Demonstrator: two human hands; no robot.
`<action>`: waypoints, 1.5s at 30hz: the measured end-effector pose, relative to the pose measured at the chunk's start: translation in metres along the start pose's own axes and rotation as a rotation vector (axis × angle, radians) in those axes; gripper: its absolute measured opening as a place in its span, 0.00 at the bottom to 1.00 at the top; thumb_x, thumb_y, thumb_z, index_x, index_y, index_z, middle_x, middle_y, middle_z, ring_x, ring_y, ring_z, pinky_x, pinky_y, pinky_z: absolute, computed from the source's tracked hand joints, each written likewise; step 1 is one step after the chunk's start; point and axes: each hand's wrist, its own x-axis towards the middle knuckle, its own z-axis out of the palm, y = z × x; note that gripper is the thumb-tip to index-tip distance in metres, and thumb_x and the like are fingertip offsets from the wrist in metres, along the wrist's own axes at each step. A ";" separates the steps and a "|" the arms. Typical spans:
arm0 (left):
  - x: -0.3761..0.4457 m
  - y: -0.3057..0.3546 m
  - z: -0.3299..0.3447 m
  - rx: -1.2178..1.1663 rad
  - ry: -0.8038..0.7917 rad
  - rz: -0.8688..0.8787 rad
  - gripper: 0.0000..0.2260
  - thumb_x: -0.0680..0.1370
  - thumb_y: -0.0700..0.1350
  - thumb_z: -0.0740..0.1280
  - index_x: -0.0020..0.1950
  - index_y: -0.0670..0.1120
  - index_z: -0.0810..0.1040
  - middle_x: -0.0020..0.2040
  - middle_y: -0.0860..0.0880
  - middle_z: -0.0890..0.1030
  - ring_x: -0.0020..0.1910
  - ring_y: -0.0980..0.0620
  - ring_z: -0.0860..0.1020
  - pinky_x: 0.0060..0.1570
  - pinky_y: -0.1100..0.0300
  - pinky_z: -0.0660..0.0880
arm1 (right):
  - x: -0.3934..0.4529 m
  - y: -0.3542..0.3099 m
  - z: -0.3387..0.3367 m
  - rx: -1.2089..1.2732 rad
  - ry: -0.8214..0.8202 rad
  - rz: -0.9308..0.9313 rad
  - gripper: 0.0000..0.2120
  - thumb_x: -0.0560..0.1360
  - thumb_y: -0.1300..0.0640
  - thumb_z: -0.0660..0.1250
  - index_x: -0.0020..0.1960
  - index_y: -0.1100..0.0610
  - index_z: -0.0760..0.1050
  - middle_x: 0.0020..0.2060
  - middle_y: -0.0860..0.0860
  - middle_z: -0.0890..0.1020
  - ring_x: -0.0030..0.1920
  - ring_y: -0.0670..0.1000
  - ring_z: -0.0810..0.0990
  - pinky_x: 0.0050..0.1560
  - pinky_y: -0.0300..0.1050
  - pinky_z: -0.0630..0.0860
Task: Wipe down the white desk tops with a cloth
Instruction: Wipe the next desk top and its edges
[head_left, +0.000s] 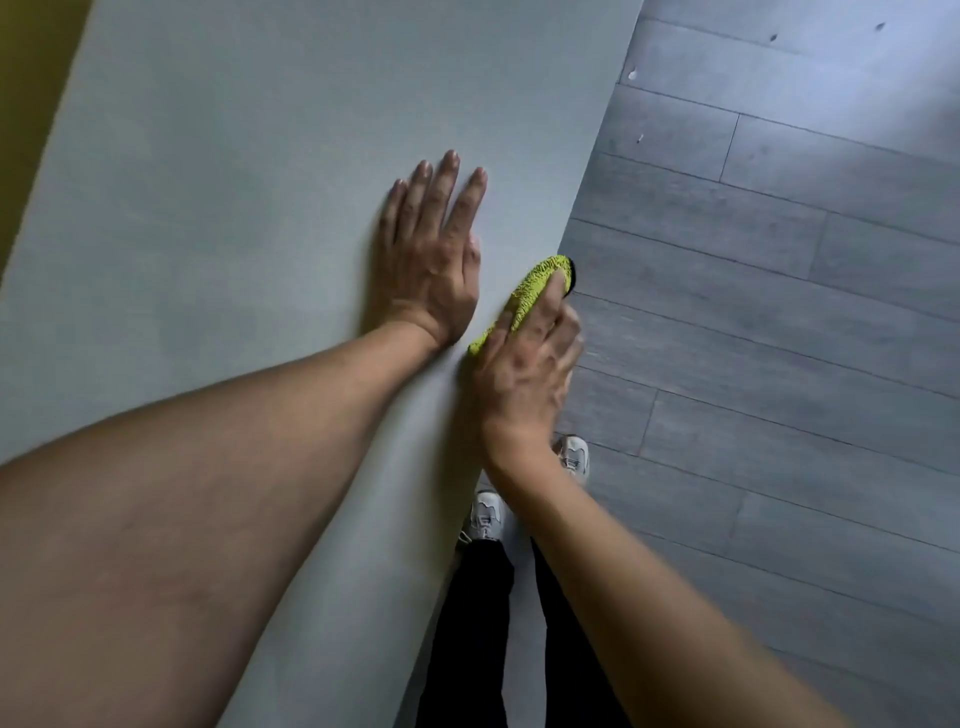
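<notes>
The white desk top (234, 208) fills the left and middle of the view, and its right edge runs diagonally from the top middle down to the bottom. My left hand (431, 249) lies flat on it, fingers straight and together, close to that edge. My right hand (524, 358) grips a yellow-green cloth (535, 286) with a dark rim, held against the desk's right edge. The thumb lies on top of the cloth while the fingers curl over the edge side. Most of the cloth is hidden under that hand.
Grey wood-plank floor (779, 260) lies to the right of the desk. My white shoes (485, 514) and black trouser legs stand beside the desk edge at the bottom middle. A yellowish wall strip (26, 104) borders the desk's far left.
</notes>
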 end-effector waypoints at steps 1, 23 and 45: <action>0.000 0.000 0.000 -0.014 0.001 -0.007 0.26 0.80 0.46 0.57 0.80 0.45 0.70 0.79 0.42 0.69 0.79 0.39 0.67 0.79 0.43 0.58 | -0.001 0.000 0.000 -0.017 -0.005 0.008 0.34 0.79 0.46 0.44 0.82 0.59 0.51 0.71 0.62 0.67 0.64 0.65 0.69 0.65 0.62 0.68; -0.290 -0.016 -0.072 0.031 -0.138 -0.135 0.26 0.82 0.48 0.56 0.80 0.44 0.69 0.81 0.42 0.65 0.81 0.40 0.63 0.79 0.39 0.59 | -0.113 0.032 0.029 -0.059 0.013 -0.001 0.33 0.82 0.53 0.58 0.82 0.58 0.48 0.75 0.58 0.62 0.67 0.58 0.62 0.71 0.55 0.58; -0.288 -0.024 -0.061 0.016 -0.038 -0.091 0.26 0.81 0.48 0.56 0.80 0.46 0.69 0.81 0.43 0.66 0.81 0.40 0.63 0.80 0.42 0.57 | 0.007 -0.001 0.013 -0.010 0.051 0.068 0.30 0.85 0.46 0.51 0.82 0.55 0.48 0.73 0.57 0.62 0.70 0.58 0.65 0.68 0.58 0.68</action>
